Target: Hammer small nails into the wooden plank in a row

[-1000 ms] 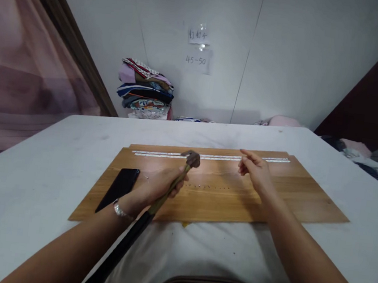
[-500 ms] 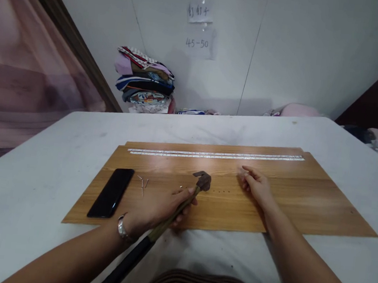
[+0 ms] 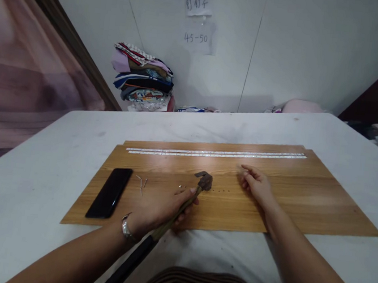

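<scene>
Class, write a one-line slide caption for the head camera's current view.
Left hand grips a hammer near its head; a phone and loose nails lie on the wooden board.

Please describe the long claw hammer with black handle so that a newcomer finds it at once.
On the white table lies a brown wood-grain board. Across its near edge slants the long claw hammer with black handle, held in the person's bare left grip. Unlike the flat black rectangular phone nearby, it has a hooked dark head.

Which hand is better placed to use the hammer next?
Probably the left hand: it grips the hammer, though close to the head. The right hand is apart from it, farther right.
</scene>
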The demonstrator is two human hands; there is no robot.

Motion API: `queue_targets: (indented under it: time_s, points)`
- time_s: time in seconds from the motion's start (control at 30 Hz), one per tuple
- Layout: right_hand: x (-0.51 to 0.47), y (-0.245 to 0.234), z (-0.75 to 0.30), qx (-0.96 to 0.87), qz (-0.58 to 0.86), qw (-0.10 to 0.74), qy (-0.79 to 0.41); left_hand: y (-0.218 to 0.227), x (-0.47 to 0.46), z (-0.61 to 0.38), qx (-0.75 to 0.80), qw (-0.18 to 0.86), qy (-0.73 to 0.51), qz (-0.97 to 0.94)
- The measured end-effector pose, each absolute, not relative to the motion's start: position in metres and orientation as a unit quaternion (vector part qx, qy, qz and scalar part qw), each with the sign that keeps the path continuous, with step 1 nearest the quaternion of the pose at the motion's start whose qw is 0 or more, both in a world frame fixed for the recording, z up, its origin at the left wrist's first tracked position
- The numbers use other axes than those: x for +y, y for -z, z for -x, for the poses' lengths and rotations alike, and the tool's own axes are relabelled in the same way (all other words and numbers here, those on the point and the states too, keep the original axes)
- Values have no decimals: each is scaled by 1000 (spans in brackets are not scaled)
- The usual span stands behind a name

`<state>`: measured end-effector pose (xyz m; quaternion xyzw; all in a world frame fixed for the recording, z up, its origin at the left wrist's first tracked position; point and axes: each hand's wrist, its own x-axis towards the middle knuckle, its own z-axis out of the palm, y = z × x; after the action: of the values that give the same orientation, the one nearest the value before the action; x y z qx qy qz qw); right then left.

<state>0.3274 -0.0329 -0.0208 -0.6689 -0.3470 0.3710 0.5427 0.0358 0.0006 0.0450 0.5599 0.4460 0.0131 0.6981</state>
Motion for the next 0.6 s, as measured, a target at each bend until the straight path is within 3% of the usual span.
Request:
queue_targets:
  time_s: [0.6]
  points:
    - [-33,18,-327,-344,656,554,-380,-47,-1,-39,486,689,-46,-536]
